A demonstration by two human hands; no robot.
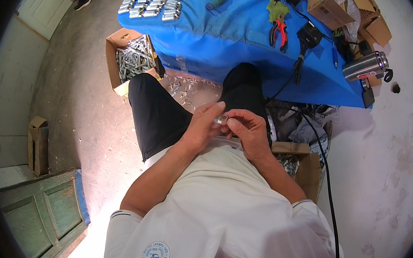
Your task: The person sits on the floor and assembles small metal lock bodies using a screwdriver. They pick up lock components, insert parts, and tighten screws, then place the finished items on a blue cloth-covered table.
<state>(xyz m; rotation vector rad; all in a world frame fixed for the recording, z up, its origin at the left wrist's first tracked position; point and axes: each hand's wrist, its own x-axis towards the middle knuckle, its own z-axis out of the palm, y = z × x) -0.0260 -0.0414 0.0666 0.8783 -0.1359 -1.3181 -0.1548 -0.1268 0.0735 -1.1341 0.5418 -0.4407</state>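
Above my lap, my left hand [203, 128] is closed around a small shiny metal part [222, 119], pinched near the thumb tip. The thumb and fingers of my right hand [249, 129] meet at the same part from the other side. Most of the piece is covered by fingers, so its full shape is hidden. Beyond my knees stands a table with a blue cover [198, 29]. Rows of silver metal pieces [153, 1] lie at its far left.
An open cardboard box of metal parts [134, 59] sits left of the table. On the cover are a green-handled screwdriver [219, 1], red-handled pliers [279, 33], a black adapter [309, 35] and a steel flask [365, 66]. A black cable [323, 158] runs down my right side.
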